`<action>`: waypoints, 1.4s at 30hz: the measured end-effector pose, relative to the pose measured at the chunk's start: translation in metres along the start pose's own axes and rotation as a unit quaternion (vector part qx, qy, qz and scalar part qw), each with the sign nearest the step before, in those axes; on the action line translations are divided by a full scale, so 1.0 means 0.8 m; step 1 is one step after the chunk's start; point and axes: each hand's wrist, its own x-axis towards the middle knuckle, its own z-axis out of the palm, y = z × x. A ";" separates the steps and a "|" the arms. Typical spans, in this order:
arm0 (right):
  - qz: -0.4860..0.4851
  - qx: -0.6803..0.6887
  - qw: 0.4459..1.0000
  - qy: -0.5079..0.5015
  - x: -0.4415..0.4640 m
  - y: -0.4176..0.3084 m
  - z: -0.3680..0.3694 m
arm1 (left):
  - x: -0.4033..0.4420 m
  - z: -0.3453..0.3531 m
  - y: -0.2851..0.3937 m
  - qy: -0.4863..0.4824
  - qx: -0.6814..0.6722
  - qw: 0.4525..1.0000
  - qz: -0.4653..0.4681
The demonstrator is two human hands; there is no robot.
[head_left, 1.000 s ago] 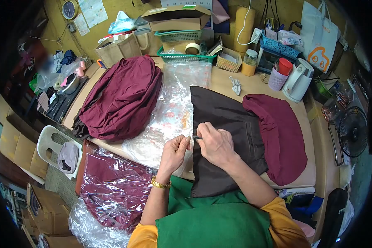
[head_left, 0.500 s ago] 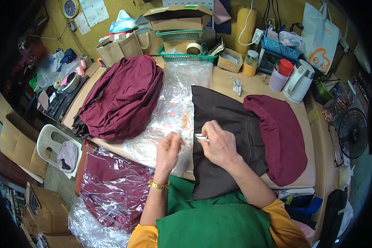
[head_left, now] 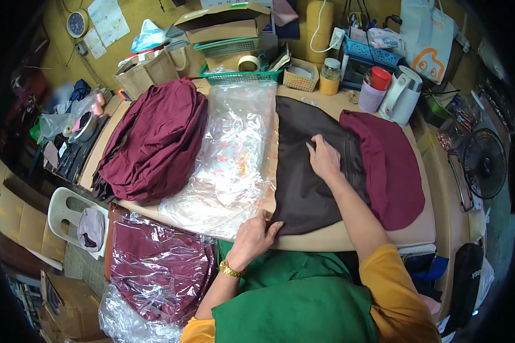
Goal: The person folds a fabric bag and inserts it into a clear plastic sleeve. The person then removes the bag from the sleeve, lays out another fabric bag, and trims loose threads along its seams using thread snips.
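A dark brown fabric panel (head_left: 306,194) lies flat before me, joined or next to a bunched maroon cloth (head_left: 390,171) on its right. My left hand (head_left: 254,237) is closed at the panel's near left corner, thumb and fingers at its edge. My right hand (head_left: 326,159) rests on the panel's upper middle, fingers curled; a small pale tip by the thumb looks like the thread snips, mostly hidden in the palm. Left of the panel lies clear plastic packaging (head_left: 229,154). A heap of maroon fabric (head_left: 154,137) sits farther left.
Along the back stand a green basket (head_left: 240,76), a wicker tray (head_left: 301,77), a jar (head_left: 330,77), a lilac cup (head_left: 372,95) and a white kettle (head_left: 400,97). A plastic-wrapped maroon bundle (head_left: 160,263) is at the near left, beside a white chair (head_left: 66,206). A fan (head_left: 485,163) stands right.
My left hand has come down to the panel's near corner. The right hand has moved up and right across the fabric. The panel has shifted and lies flatter; the view has turned slightly.
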 end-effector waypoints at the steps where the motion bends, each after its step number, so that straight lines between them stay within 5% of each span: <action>1: 0.021 0.008 1.000 -0.010 0.009 0.003 -0.003 | 0.000 -0.001 -0.002 -0.035 0.028 0.999 -0.002; 5: 0.028 0.134 0.989 -0.057 0.005 -0.034 -0.038 | 0.001 -0.008 0.003 -0.042 0.022 0.999 -0.010; 7: -0.008 0.172 0.982 -0.075 -0.031 -0.074 -0.060 | 0.005 -0.006 0.014 0.065 -0.075 0.995 -0.020; 11: -0.015 0.198 0.974 -0.113 -0.088 -0.107 -0.054 | 0.051 0.025 -0.003 0.144 -0.037 0.988 0.037; 16: -0.039 0.098 0.989 -0.108 -0.111 -0.078 -0.036 | 0.031 0.002 0.004 0.031 0.004 0.999 0.032; 19: -0.021 0.126 0.986 -0.111 -0.108 -0.072 -0.033 | 0.004 -0.015 -0.014 -0.032 -0.119 0.992 -0.036; 24: -0.045 0.182 0.978 -0.095 -0.112 -0.084 -0.043 | -0.021 -0.039 -0.039 0.021 -0.164 0.982 -0.088; 27: -0.142 0.289 0.931 -0.173 -0.119 -0.107 -0.060 | -0.023 -0.037 -0.039 0.055 -0.109 0.986 -0.114; 29: -0.138 0.288 0.930 -0.181 -0.124 -0.111 -0.053 | -0.017 -0.019 -0.038 0.154 -0.149 0.975 -0.050; 32: -0.112 0.293 0.933 -0.174 -0.130 -0.112 -0.037 | -0.002 0.013 -0.021 0.166 -0.167 0.971 0.043; 34: -0.066 0.333 0.928 -0.153 -0.131 -0.104 -0.026 | 0.001 0.006 -0.009 0.157 -0.044 0.984 0.067; 36: -0.073 0.324 0.934 -0.135 -0.131 -0.098 -0.023 | 0.000 -0.010 -0.002 -0.025 -0.032 0.999 -0.018; 42: -0.031 0.341 0.921 -0.184 -0.133 -0.103 -0.039 | -0.013 -0.016 -0.024 -0.027 -0.170 0.983 -0.065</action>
